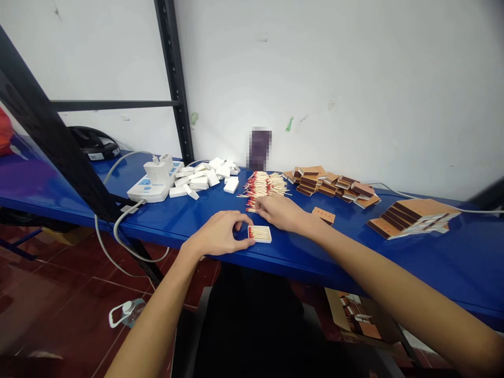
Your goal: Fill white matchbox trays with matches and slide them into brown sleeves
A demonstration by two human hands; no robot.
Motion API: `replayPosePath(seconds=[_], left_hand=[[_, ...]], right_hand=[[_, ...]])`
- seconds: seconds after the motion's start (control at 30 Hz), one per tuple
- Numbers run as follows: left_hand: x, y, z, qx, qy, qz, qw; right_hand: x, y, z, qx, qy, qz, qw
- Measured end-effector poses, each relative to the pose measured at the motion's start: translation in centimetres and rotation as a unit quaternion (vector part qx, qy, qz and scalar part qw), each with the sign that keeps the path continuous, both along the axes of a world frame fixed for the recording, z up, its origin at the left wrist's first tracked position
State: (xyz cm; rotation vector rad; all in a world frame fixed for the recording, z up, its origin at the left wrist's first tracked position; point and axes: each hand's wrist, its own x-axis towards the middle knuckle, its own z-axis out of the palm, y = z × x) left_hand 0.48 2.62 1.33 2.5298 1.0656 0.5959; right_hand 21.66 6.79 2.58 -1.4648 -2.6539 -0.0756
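Observation:
My left hand (222, 232) curves its thumb and fingers around the left end of a small white matchbox tray (270, 234) on the blue table. Red-tipped matches (260, 232) lie side by side in this tray, heads to the left. Just beyond it, my right hand (277, 209) is closed, its fingertips pinched on matches at the near edge of a large match pile (268, 182). Its back hides part of that pile. Beside my right wrist lies a single brown matchbox sleeve (324, 214), partly covered by the forearm.
White trays (210, 172) are heaped left of the matches. Brown sleeves (334, 185) lie heaped at the right, with stacked sleeves (411, 216) farther right. A power strip (151, 184) with cables stands by the black shelf post (173, 79). Below, an open carton (354, 315) holds matchbox parts.

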Motion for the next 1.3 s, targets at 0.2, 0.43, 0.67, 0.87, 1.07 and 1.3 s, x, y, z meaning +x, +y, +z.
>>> replayPosePath(seconds=[0.2, 0.43, 0.67, 0.87, 1.07, 1.3], left_hand=[[0.0, 0.0, -0.1, 0.008, 0.002, -0.002, 1.0], [0.1, 0.0, 0.0, 0.002, 0.005, -0.003, 1.0], [0.1, 0.1, -0.1, 0.006, 0.004, -0.004, 1.0], [0.0, 0.0, 0.1, 0.001, 0.009, 0.0, 1.0], [0.0, 0.0, 0.0, 0.0, 0.007, -0.001, 1.0], [0.0, 0.0, 0.1, -0.007, 0.003, -0.002, 1.0]], right_hand=[[0.4, -0.9, -0.3, -0.036, 0.012, 0.011, 0.999], [1.5, -2.7, 1.9, -0.087, 0.097, 0.038, 0.991], [1.6, -5.6, 3.0, -0.172, 0.083, 0.076, 0.979], [1.7, -3.5, 2.8, -0.128, 0.074, 0.032, 0.988], [1.0, -0.8, 1.2, -0.114, 0.048, 0.023, 0.992], [1.0, -0.3, 0.9, -0.135, 0.013, 0.038, 0.99]])
